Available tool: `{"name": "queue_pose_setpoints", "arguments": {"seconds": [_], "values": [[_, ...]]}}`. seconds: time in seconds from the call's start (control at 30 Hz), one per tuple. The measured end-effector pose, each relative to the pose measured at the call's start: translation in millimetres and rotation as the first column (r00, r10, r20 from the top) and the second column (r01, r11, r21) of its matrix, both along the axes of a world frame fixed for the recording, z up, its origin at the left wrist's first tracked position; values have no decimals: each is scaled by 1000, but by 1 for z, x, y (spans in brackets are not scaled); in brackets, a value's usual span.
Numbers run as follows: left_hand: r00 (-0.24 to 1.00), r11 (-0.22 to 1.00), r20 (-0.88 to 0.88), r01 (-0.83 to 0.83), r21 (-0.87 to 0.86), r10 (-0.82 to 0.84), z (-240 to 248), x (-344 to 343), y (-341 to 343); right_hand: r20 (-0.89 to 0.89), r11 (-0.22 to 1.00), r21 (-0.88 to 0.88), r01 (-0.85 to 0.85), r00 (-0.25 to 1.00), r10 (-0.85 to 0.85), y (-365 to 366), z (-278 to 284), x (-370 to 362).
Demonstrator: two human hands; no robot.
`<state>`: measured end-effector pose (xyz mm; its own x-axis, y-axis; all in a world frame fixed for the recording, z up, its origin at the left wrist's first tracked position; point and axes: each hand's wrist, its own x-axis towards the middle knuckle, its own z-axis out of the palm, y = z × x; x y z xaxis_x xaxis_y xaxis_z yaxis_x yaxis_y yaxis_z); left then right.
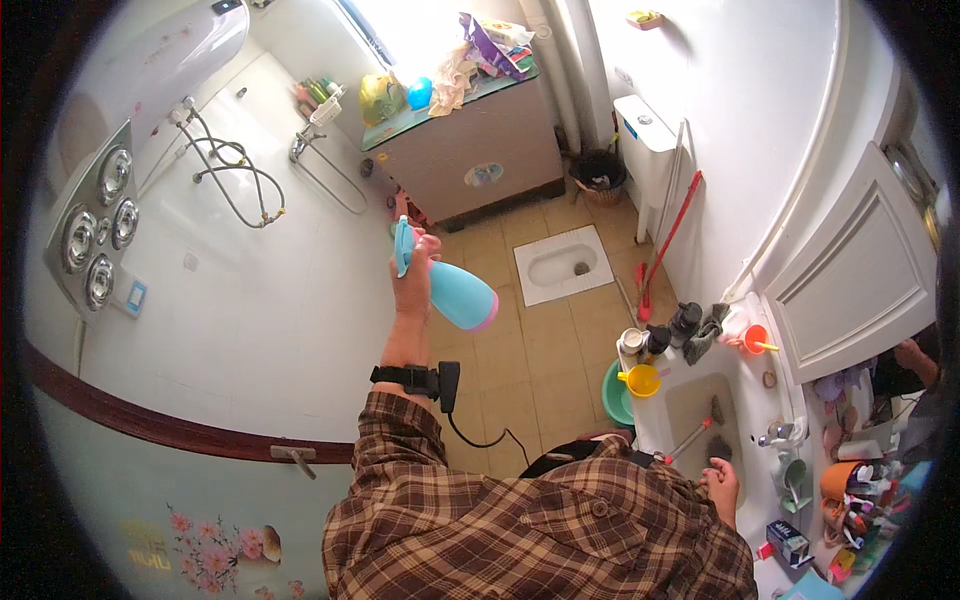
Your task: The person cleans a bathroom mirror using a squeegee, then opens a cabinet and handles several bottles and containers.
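Note:
My left hand (418,262) is stretched out over the tiled floor, closed around the neck of a light blue spray bottle (462,297) with a pink base. The bottle lies tilted, its blue spray head (403,245) showing above my fingers and its base pointing to the lower right. A black strap with a small device (440,382) and a cable sits on my left wrist. Low over the white sink (745,500), my right hand (720,483) hangs with loosely bent fingers and nothing visible in them. Close by, a red-and-grey handled brush (690,440) lies across the basin.
A yellow cup (642,379), dark bottles (685,320) and an orange cup (755,338) line the sink's far rim. A green basin (618,392) stands beside it. Beyond are a squat toilet (562,265), a red-handled mop (668,250), a waste basket (600,178) and a cabinet (440,170).

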<state>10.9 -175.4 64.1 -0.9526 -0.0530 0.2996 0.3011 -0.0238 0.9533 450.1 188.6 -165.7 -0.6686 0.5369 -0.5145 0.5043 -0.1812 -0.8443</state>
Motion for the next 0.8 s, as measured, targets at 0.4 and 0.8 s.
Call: {"name": "queue_pose_setpoints", "arguments": {"seconds": [0.4,0.8], "values": [[993,995,105,65,-78,-57,-66,3,3,27,1000,4,19,999,-19,-3,6,1],[958,949,272,168,-268,-92,-170,37,10,76,999,-14,51,996,-50,1,10,-5]]}}
